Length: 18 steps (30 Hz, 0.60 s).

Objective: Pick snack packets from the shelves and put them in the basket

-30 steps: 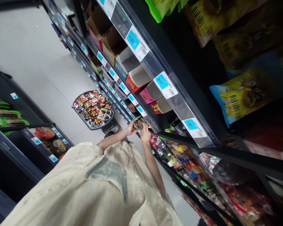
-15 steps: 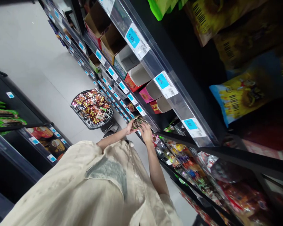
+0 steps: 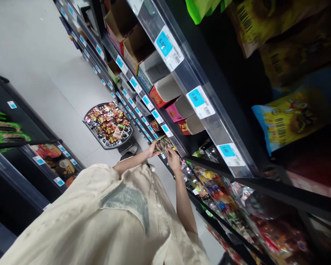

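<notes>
My left hand [image 3: 152, 150] is closed around one side of some small greenish-brown snack packets [image 3: 161, 144], close to the shelf edge. My right hand [image 3: 173, 159] has its fingers bent in on the opposite side, pinching at the packets. How many packets there are is too small to tell. Beyond my left hand stands a dark basket [image 3: 102, 147], heaped with shiny red-and-brown snack packets [image 3: 107, 123]. One paler green-and-cream packet [image 3: 119, 131] lies on top of that heap.
A tall shelf [image 3: 226, 121] with blue-and-white price tags runs along my right, holding open cardboard boxes [image 3: 164, 90] and yellow snack bags [image 3: 292, 119]. Bagged sweets [image 3: 223, 198] fill lower shelves nearby. Another dark shelf [image 3: 8, 92] stands on the left, with grey floor [image 3: 49, 70] between.
My right hand has shifted slightly down and right, its fingers now drawn in and more of the packets showing. My left hand stays nearly in place. The view has shifted a little.
</notes>
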Available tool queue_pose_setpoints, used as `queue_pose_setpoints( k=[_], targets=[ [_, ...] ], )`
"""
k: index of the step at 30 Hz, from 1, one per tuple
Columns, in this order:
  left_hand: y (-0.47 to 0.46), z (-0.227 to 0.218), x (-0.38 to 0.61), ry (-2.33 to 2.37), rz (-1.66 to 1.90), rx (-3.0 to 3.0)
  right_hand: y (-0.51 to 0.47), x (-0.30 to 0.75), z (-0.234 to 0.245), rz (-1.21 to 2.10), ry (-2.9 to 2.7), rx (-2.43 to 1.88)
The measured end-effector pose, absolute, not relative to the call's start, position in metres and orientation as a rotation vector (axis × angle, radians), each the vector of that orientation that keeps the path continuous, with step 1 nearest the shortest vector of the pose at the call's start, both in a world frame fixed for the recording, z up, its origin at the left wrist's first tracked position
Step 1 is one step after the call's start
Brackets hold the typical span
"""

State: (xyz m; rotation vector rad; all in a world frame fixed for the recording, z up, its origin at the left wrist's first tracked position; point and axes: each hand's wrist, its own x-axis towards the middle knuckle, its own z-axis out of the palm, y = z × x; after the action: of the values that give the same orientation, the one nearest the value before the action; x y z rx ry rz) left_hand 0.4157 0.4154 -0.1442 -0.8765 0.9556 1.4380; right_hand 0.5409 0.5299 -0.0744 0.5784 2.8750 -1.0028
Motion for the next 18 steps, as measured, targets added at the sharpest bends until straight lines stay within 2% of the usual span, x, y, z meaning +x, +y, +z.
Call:
queue_pose_setpoints(
  k=[6,9,12,18],
  targets=[
    [0.416,-0.144,0.416,0.953,1.441,-0.856,0.519,0.537,-0.062,-0.425,2.863,0.683],
    [0.417,-0.144,0.416,0.947,1.444,-0.836,0.507,0.516,-0.067,-0.247,2.854,0.711],
    [0.417,-0.145,0.415,0.942,1.448,-0.821,0.503,0.494,-0.076,-0.286,2.899,0.762],
    [0.414,-0.143,0.414,0.94,1.452,-0.831,0.512,0.498,-0.091,-0.644,3.027,0.739]
  ],
)
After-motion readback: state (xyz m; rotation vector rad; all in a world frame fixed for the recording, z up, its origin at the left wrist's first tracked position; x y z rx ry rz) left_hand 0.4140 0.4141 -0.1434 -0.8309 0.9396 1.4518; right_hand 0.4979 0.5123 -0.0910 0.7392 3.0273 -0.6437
